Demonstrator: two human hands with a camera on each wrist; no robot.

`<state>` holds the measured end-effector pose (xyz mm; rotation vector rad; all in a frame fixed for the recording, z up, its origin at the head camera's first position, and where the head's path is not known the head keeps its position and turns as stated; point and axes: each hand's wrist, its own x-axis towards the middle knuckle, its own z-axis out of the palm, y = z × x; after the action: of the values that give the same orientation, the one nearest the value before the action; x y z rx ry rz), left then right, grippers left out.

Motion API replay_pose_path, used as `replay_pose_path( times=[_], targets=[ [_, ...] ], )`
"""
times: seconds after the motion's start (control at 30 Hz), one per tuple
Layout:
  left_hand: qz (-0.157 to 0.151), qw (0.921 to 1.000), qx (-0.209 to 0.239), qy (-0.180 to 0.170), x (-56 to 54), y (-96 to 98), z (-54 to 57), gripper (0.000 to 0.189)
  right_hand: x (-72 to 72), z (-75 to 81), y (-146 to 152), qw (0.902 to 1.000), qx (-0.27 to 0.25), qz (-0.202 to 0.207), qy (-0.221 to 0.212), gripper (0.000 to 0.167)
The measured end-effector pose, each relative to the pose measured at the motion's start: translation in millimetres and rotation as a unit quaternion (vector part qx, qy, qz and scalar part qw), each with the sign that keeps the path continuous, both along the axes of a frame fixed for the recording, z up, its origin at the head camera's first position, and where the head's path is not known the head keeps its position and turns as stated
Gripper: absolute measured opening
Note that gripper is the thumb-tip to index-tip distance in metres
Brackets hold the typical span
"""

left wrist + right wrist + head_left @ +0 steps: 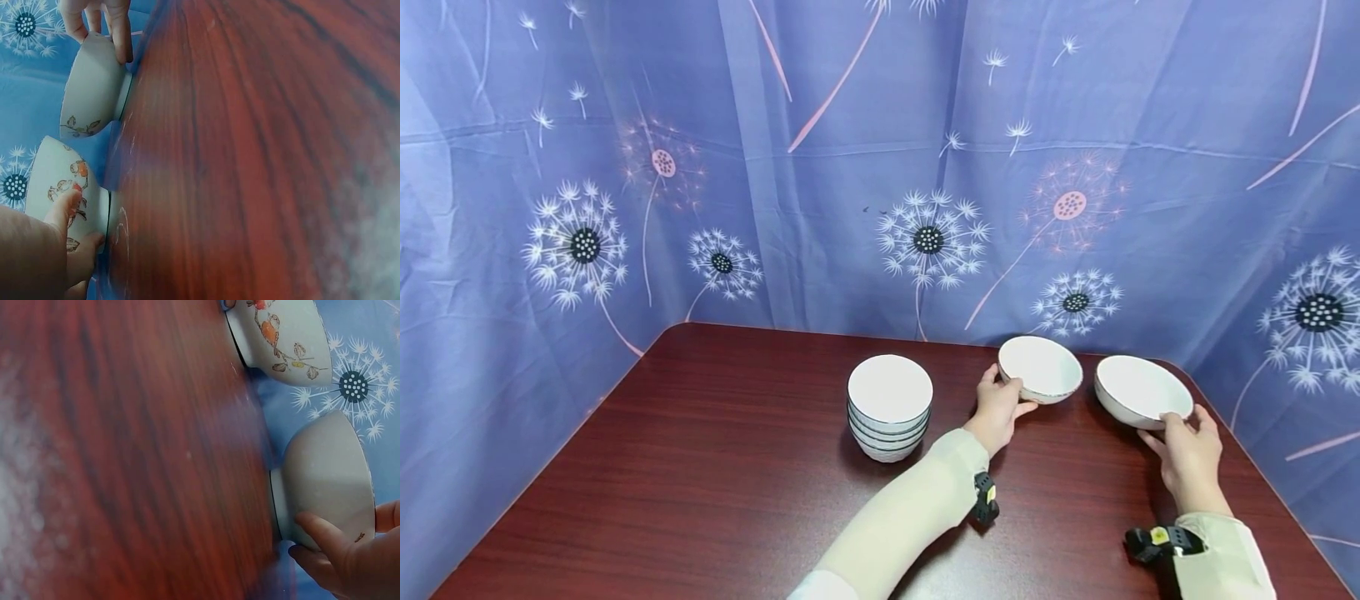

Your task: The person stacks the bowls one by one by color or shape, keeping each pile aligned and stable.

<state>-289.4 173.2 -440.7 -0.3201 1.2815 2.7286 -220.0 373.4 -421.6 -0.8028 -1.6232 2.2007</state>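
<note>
My left hand [997, 410] grips the near left side of a white bowl [1041, 367] at the back right of the table. In the left wrist view its thumb lies against the painted bird and branch pattern on that bowl [53, 181]. Farther right, my right hand [1191, 460] holds a second white bowl [1141, 392] by its near right side. This bowl's outer wall [325, 465] looks mostly plain in the right wrist view, with fingers near its foot and rim. The two bowls stand side by side with a small gap, their mouths upward. Whether their feet touch the table is hard to tell.
A stack of several white bowls [890, 404] stands left of the hands, near the forearm of my left arm. The dark red wooden table [700, 467] is bordered at the back and sides by a blue dandelion-patterned curtain [820, 217].
</note>
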Motion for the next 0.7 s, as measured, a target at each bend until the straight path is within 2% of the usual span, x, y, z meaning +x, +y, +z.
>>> replay_pose_path(
  times=[0.3,0.7],
  targets=[
    [0.003,1.0,-0.007,0.004,1.0,-2.8,1.9,0.067,1.1,2.1,-1,1.0,0.0,0.0,0.004,0.074],
    [0.03,0.9994,-0.016,-0.01,14.1,-7.1,15.5,0.064,2.1,1.8,-1,1.0,0.001,0.001,0.002,0.074]
  ],
)
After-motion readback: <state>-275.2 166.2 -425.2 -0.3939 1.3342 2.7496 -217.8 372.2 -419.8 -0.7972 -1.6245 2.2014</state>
